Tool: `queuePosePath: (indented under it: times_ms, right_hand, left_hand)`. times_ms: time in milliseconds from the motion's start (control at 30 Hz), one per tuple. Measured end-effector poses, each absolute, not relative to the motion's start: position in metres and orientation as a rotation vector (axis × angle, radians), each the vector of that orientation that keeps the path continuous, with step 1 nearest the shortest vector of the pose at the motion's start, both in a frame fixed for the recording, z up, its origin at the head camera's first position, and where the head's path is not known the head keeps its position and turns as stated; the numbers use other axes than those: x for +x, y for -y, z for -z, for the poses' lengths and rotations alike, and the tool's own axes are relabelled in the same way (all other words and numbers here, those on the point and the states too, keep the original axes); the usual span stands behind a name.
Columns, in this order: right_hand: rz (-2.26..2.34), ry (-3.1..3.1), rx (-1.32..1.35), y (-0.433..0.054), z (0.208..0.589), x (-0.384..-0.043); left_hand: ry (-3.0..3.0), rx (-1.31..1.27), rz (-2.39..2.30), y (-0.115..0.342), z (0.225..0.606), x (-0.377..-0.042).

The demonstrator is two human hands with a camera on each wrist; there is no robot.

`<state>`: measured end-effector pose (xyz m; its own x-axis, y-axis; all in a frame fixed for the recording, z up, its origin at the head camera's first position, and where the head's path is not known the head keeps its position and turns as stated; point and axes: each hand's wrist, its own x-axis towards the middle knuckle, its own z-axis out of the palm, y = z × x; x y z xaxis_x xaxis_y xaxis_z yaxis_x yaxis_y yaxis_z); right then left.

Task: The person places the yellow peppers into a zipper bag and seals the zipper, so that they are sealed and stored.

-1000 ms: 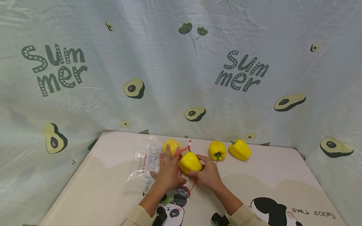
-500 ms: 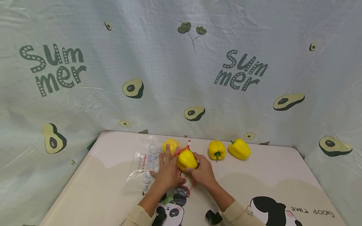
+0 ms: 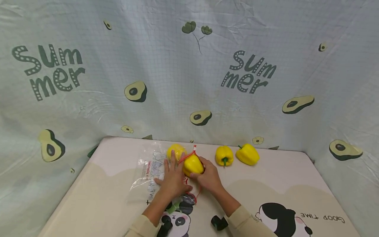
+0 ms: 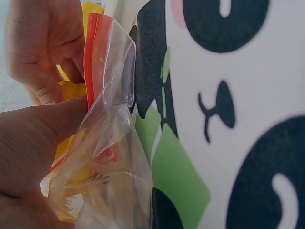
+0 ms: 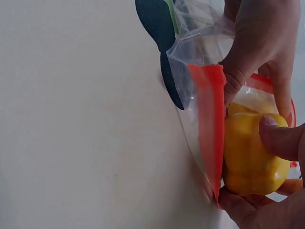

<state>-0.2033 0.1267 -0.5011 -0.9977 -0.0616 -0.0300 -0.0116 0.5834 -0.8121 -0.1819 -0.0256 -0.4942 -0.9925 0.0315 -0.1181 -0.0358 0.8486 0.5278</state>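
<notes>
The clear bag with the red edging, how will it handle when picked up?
The clear bag is probably floppy, since it creases. The red edging may be stiffer, as it stands nearly straight in the right wrist view. The glossy surface could feel slippery.

Grips yellow pepper (image 5: 252, 162) with right hand (image 5: 281, 210) at red-edged mouth (image 5: 211, 119) of clear bag (image 5: 188, 52); touches bag with left hand (image 5: 264, 43).

Yellow is shown by the bell peppers (image 3: 193, 165), green by their stems (image 3: 225, 161). The clear bag (image 3: 152, 172) is edged in red. At the head view's six o'clock, the cream-and-pink bench (image 3: 103, 187) is patterned with a black-and-white panda (image 3: 177, 222); the pale backdrop (image 3: 165, 59) is printed with green avocados (image 3: 136, 91) and, at two o'clock, dark-green lettering (image 3: 248, 75).
</notes>
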Motion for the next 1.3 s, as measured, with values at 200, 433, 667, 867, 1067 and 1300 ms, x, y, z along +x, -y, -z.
queuePosePath:
  times_ms: [200, 433, 667, 867, 1067, 1300]
  right_hand:
    - [1.392, -2.727, -0.071, -0.129, 0.501, -0.207]
    - [1.372, -2.725, -0.075, -0.128, 0.501, -0.21]
    - [1.314, -2.722, -0.049, -0.127, 0.5, -0.21]
    - [1.226, -2.763, -0.085, -0.124, 0.498, -0.212]
    - [1.187, -2.747, -0.09, -0.125, 0.495, -0.214]
    - [1.275, -2.665, -0.217, -0.134, 0.494, -0.214]
  left_hand:
    - [-2.904, -0.009, -0.833, 0.024, 0.492, -0.182]
    - [-2.895, -0.028, -0.843, 0.023, 0.49, -0.18]
    - [-2.897, -0.021, -0.844, 0.023, 0.489, -0.179]
    - [-2.899, -0.008, -0.844, 0.023, 0.489, -0.179]
    - [-2.887, -0.006, -0.866, 0.023, 0.49, -0.18]
    - [-2.884, -0.022, -0.826, 0.023, 0.492, -0.182]
